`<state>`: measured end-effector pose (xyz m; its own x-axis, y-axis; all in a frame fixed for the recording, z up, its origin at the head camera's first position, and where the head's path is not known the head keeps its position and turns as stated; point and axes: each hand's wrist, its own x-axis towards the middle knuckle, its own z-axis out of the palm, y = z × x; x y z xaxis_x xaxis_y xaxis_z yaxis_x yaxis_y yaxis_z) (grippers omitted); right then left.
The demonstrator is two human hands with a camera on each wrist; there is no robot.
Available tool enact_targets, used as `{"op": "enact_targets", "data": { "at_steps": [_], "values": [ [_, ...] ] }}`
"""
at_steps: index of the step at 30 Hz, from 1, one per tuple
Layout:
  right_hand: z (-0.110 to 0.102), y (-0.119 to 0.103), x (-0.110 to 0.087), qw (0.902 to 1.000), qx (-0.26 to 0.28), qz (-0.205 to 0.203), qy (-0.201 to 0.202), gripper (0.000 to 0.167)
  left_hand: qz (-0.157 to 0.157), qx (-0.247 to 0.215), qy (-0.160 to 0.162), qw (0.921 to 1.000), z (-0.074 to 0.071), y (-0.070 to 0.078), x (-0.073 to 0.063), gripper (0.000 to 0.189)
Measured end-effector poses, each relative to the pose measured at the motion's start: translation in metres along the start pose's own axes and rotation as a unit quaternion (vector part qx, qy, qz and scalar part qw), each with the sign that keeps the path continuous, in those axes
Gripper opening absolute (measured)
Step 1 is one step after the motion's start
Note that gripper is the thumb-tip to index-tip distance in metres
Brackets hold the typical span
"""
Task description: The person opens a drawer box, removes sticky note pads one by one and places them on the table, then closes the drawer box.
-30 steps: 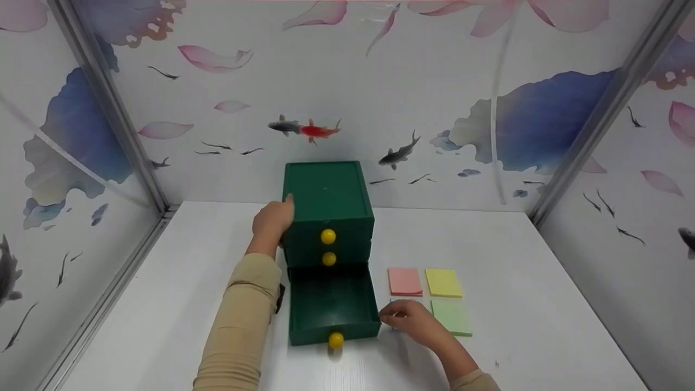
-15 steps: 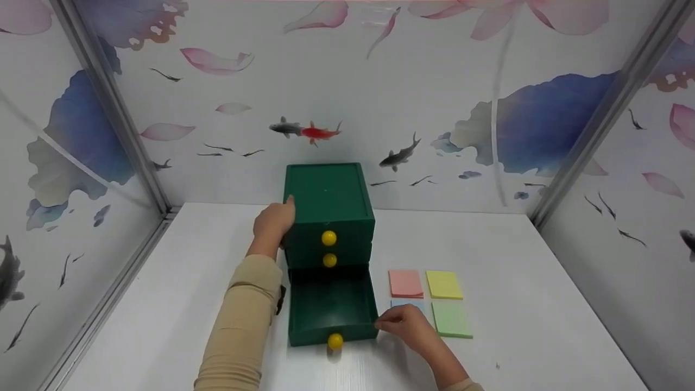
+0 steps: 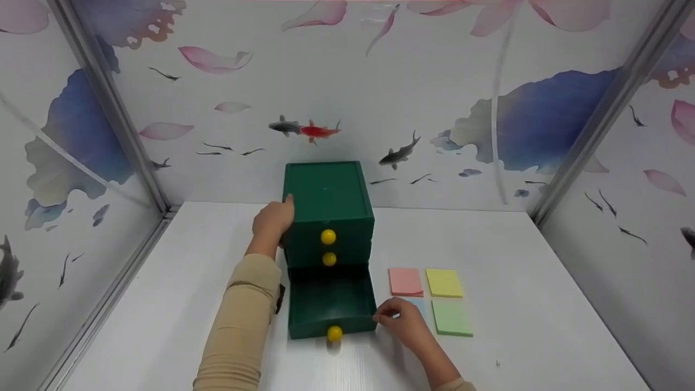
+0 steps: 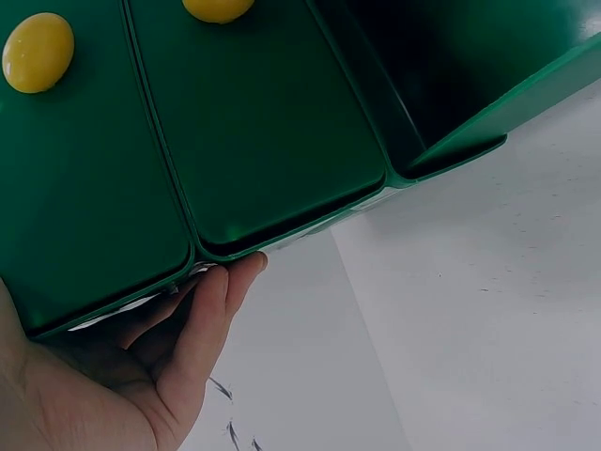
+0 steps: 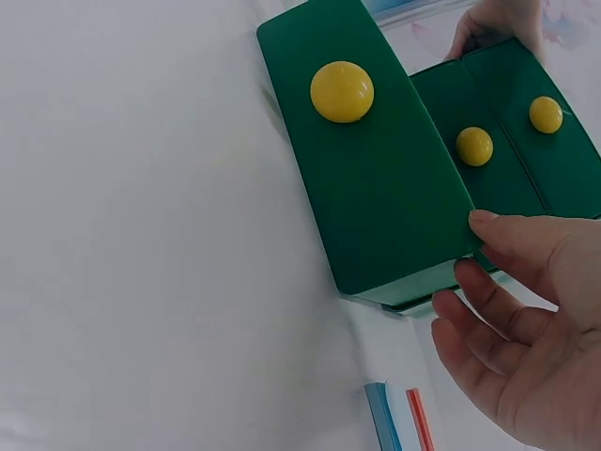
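Observation:
In the head view, a green desktop drawer cabinet with yellow knobs stands near the back wall. Its bottom drawer is pulled out and bare inside. My left hand rests against the cabinet's left side, thumb up by the top edge. The left wrist view shows those fingers lying along the side wall. At the drawer's front right corner, my right hand pinches the edge. In the right wrist view the thumb touches the front rim, with the curled fingers beside the outer wall.
Right of the drawer lie sticky-note pads: pink, yellow, green and blue. My right hand partly covers the blue one. Printed panels enclose the white table at back and sides.
The bottom drawer has slid slightly inward, most visibly in the last half second. My right hand has moved with its corner; my left hand keeps its place on the cabinet.

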<state>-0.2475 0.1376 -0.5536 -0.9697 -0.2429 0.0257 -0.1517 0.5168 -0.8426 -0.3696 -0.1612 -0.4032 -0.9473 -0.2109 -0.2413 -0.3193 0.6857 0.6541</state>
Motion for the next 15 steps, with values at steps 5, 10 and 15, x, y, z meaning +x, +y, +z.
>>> {"op": "enact_targets", "data": {
  "at_steps": [5, 10, 15],
  "values": [
    [0.006, 0.002, 0.002, 0.9985, 0.045, 0.016, 0.03, 0.005, 0.006, 0.0, 0.003, 1.0, 0.001, -0.001, 0.001, 0.076],
    [0.012, 0.001, 0.004, 0.9948, 0.068, 0.055, 0.052, 0.008, -0.002, 0.0, 0.002, 1.0, 0.002, -0.001, 0.0, 0.075],
    [0.015, -0.003, 0.008, 0.9942, 0.061, 0.062, 0.064, 0.007, -0.006, -0.009, 0.0, 0.9999, 0.0, 0.001, -0.001, 0.074]
  ]
}}
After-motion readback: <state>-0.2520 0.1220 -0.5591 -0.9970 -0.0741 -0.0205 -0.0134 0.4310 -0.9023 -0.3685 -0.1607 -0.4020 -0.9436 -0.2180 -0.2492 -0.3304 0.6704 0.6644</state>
